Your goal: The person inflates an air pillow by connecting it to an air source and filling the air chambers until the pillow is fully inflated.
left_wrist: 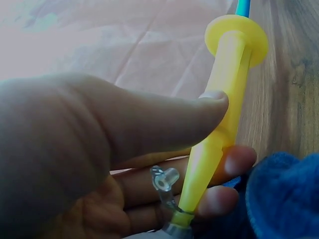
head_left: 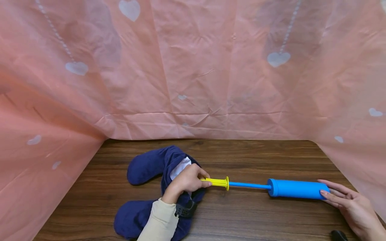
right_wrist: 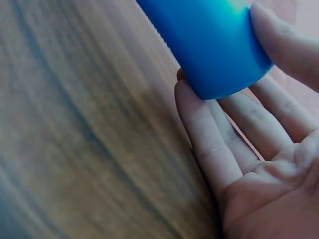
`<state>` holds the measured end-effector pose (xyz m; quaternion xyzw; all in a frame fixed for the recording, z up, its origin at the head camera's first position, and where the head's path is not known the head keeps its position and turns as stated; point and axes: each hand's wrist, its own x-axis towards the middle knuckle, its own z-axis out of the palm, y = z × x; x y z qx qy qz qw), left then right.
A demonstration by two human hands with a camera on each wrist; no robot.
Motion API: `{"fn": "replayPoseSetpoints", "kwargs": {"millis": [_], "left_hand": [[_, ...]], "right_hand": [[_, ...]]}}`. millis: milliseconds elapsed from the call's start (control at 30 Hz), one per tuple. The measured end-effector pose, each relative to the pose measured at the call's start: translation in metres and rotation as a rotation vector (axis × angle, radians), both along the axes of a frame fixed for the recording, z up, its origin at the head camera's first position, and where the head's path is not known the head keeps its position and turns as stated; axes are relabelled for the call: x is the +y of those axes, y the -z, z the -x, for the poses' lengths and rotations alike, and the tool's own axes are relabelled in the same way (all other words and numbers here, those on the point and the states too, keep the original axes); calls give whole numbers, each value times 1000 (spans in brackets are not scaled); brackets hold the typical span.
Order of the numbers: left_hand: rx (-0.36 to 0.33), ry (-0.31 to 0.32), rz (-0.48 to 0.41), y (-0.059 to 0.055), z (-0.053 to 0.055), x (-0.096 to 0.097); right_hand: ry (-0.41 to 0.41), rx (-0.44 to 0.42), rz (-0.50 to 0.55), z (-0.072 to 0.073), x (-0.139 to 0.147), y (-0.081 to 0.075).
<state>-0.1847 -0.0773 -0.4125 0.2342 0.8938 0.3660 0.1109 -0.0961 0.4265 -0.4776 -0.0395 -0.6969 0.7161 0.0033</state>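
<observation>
A balloon-style hand pump lies lengthwise between both hands, with its blue barrel [head_left: 301, 189], thin blue rod [head_left: 248, 185] and yellow tapered nozzle [head_left: 218, 182]. My left hand [head_left: 189, 179] pinches the yellow nozzle between thumb and fingers. In the left wrist view, the nozzle's tip sits in a clear valve [left_wrist: 179, 230], whose small cap [left_wrist: 164, 179] hangs open beside it. A navy U-shaped neck pillow [head_left: 147, 166] lies under and behind this hand, white lining [head_left: 180, 168] showing at its opening. My right hand [head_left: 351, 204] holds the barrel's far end, thumb opposite the fingers.
The brown wood-grain table [head_left: 241, 221] carries everything. Pink cloth [head_left: 205, 73] with white hearts hangs behind the table and on both sides. A small black object [head_left: 338, 235] lies at the lower right, near the right wrist.
</observation>
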Motion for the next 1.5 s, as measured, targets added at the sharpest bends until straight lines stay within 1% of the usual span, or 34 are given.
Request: {"fn": "replayPoseSetpoints", "kwargs": {"millis": [133,267,400,533,633,733,867,1000,1100,1233,1367,1500], "left_hand": [[-7,-3,-14,-1,0,0],[-6,0,-26,-2,-1,-1],[-34,-21,-46,-5,0,-3],[-57,-46,-63,-6,-2,-5],[-43,-47,-59,-5,-4,-5],[-20,-35,-50,-5,-6,-4],[19,-26,-25,-5,-5,-3],[34,-25,-1,-5,-6,-4],[23,-25,13,-4,-7,-3],[23,-16,27,-3,-8,-1],[37,-4,31,-4,-7,1],[39,3,25,-4,-6,0]], "right_hand": [[-29,13,6,2,-8,0],[-50,-25,-7,7,-23,-3],[-85,-73,-45,12,-41,-6],[-114,-90,-72,16,-62,-8],[-127,-89,-84,18,-77,-9],[-122,-106,-114,19,-92,-11],[-113,-133,-170,23,-111,-11],[-114,-127,-189,25,-125,-10],[-110,-108,-177,25,-127,-10],[-108,-87,-157,23,-121,-12],[-100,-74,-125,23,-108,-12],[-85,-65,-75,22,-87,-9]]}}
